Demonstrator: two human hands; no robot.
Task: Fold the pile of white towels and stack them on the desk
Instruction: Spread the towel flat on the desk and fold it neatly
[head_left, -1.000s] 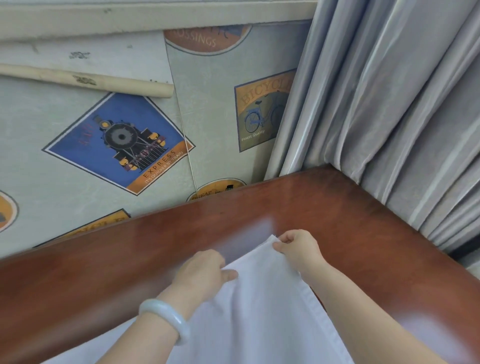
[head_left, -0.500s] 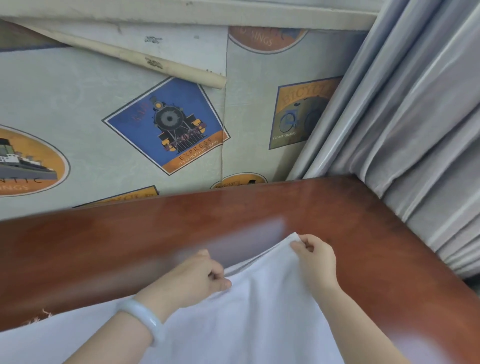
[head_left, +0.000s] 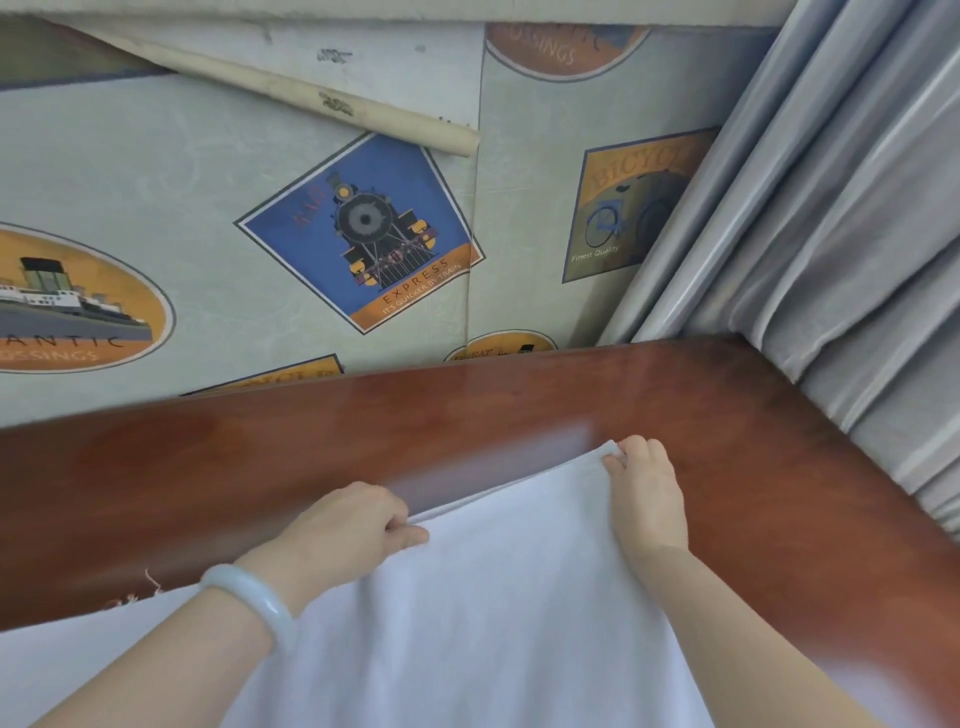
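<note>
A white towel (head_left: 498, 597) lies spread over the glossy red-brown wooden desk (head_left: 208, 467), filling the lower middle of the head view. My left hand (head_left: 348, 525), with a pale bangle on its wrist, pinches the towel's far edge with curled fingers. My right hand (head_left: 644, 488) pinches the towel's far right corner. That far edge is lifted a little off the wood between the two hands. The towel's near part runs out of the frame at the bottom.
Grey curtains (head_left: 831, 234) hang along the desk's right side. Behind the desk is a wall papered with train (head_left: 363, 234), ship and bicycle pictures, its paper peeling into a roll (head_left: 332, 101). Bare wood shows beyond and to the right of the towel.
My hands have drawn apart along the towel's far edge, stretching it wider. The view has shifted left, showing more wall and the ship picture.
</note>
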